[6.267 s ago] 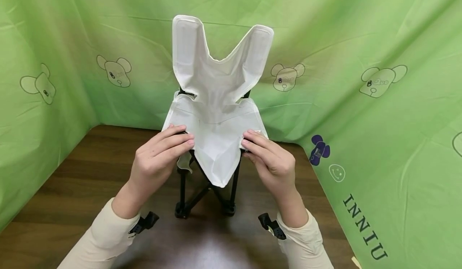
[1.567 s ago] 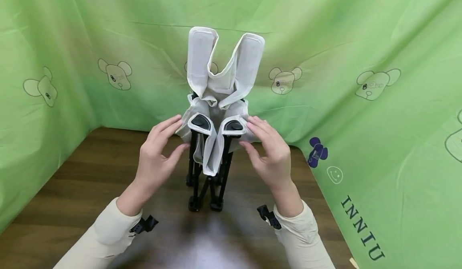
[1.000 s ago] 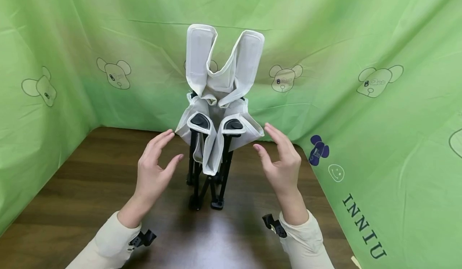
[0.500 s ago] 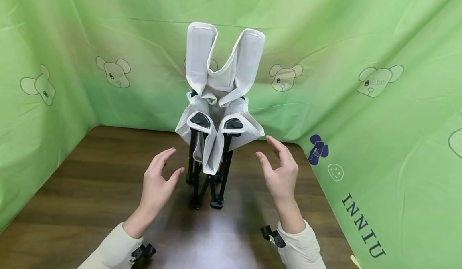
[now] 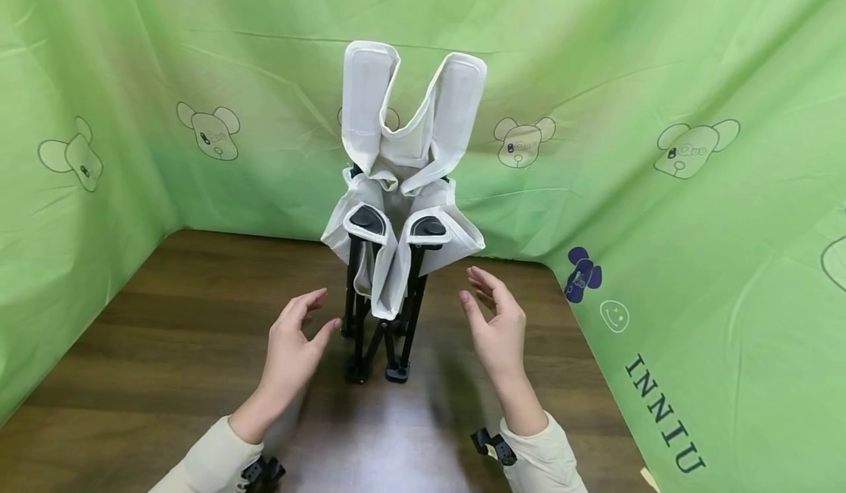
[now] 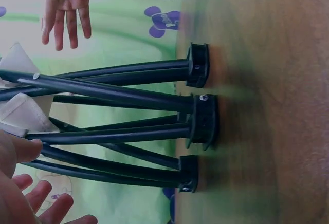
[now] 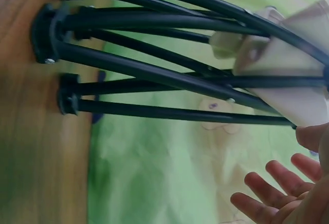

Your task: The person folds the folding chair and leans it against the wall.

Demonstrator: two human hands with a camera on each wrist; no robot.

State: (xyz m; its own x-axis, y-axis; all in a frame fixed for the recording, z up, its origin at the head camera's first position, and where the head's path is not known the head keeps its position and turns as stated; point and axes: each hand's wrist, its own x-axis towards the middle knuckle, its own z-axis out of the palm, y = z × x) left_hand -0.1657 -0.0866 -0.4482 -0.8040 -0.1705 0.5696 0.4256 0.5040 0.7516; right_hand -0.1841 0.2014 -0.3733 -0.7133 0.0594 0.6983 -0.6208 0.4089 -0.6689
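Observation:
A small folding chair stands upright on the table in the head view, its white fabric [image 5: 413, 151] bunched between black legs [image 5: 357, 339] drawn close together. Two black corner caps show at the front of the folded seat. To the chair's left is my left hand [image 5: 291, 350], fingers spread, holding nothing. My right hand [image 5: 499, 335] is on the other side, thumb apart from the bent fingers, also holding nothing. Both wrist views show the crossed black tubes [image 6: 133, 93] ending in black feet [image 7: 49, 34] on the wood, with each hand apart from them.
The brown wooden table [image 5: 165, 346] spreads around the chair. Green cloth [image 5: 277, 89] printed with bear heads walls off the back and both sides. Black wrist cameras [image 5: 496, 447] sit at both cream sleeves.
The chair went from spread wide to folded narrow, its seat bunched up. Since then both hands have let go of the fabric and drawn back toward me, while the chair stays put.

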